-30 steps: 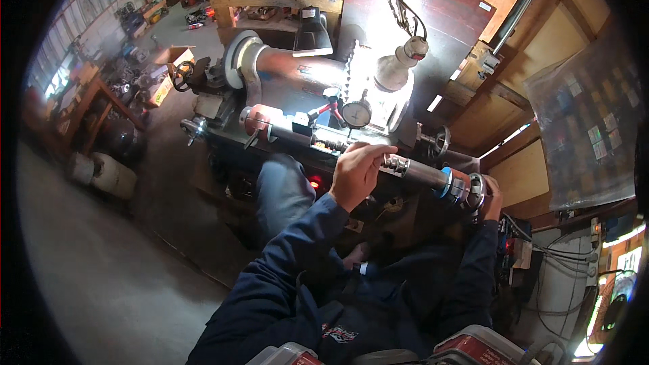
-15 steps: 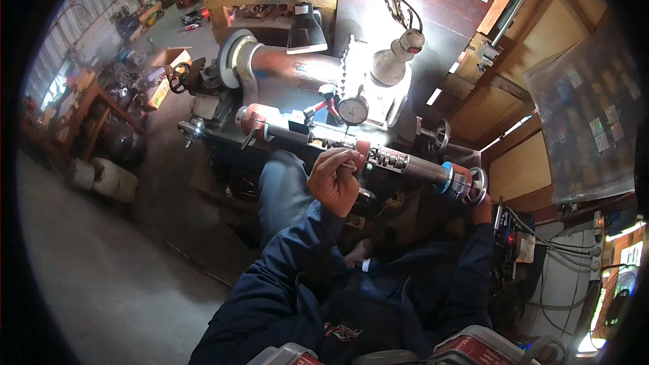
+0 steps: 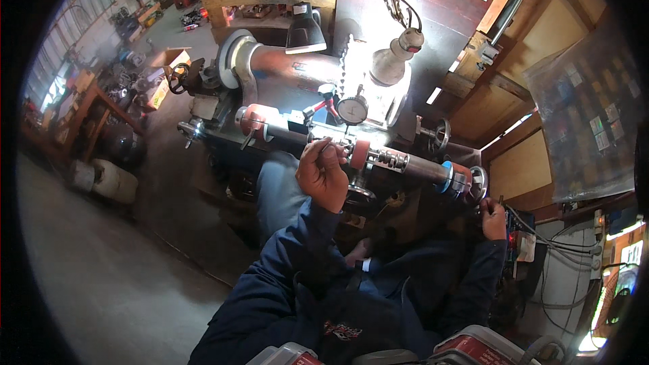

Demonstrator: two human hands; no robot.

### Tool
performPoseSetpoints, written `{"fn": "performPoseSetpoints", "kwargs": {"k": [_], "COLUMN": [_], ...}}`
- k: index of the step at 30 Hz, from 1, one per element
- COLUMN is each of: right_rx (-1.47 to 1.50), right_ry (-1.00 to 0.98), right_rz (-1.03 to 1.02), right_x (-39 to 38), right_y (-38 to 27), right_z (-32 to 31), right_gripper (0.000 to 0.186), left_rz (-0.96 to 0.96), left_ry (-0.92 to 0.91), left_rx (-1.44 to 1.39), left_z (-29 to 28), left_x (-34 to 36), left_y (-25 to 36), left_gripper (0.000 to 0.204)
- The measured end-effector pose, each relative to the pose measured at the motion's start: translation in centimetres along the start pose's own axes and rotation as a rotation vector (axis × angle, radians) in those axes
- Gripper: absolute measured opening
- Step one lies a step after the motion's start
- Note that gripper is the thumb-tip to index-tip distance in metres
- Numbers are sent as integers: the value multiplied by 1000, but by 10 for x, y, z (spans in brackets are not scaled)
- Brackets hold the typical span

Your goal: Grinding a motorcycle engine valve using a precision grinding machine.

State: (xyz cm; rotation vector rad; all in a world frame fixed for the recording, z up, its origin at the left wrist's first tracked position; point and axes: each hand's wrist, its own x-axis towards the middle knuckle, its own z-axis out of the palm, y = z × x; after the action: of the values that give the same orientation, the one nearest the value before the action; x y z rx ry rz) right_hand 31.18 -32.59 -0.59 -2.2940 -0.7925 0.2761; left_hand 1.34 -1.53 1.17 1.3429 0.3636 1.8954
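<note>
1. The long horizontal bar (image 3: 405,162) of the machine runs left to right across the bench in front of you, with a red collar (image 3: 359,154) about midway along it and a blue ring (image 3: 446,176) near its right end.
2. Your left hand (image 3: 323,174) is raised against the bar just left of the red collar; its fingers (image 3: 324,152) are curled in narrowly over a small part there, though you cannot tell exactly what they pinch.
3. Your right hand (image 3: 493,220) sits low at the right end, just below the small handwheel (image 3: 477,182); whether it grips anything cannot be told.
4. A dial gauge (image 3: 352,109) stands just above the bar, under the lit work lamp (image 3: 392,61).
5. A cardboard box (image 3: 162,78) sits on the floor far left; its contents are too blurred to tell.
</note>
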Motion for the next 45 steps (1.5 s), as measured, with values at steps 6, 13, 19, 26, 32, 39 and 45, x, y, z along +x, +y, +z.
{"fn": "performPoseSetpoints", "kwargs": {"k": [6, 13, 19, 26, 32, 39, 45], "right_rx": [89, -121, -144, -146, -163, -116, -49], "right_ry": [170, 349, 476, 475, 485, 473, 408], "right_rz": [-188, -93, -235, -245, -251, -245, -199], "right_x": [5, -7, -9, -10, -9, -11, -8], "right_y": [-41, -33, -22, -17, -22, -28, -17], "right_z": [15, 55, 66, 68, 67, 65, 64], "right_gripper": [38, 46, 40, 35, 35, 43, 43], "left_rz": [-86, -375, -334, -233, 224, 6, -205], "left_ry": [29, -22, -67, -134, -308, -574, -843], "left_rx": [-104, -225, -140, -20, 593, 227, 28], "left_z": [23, 41, 39, 40, 49, 45, 30], "left_x": [3, -3, -9, -6, -6, 8, 32], "left_y": [3, -4, -18, -12, 19, 18, 10], "left_gripper": [13, 11, 13, 12, 6, 6, 7]}}
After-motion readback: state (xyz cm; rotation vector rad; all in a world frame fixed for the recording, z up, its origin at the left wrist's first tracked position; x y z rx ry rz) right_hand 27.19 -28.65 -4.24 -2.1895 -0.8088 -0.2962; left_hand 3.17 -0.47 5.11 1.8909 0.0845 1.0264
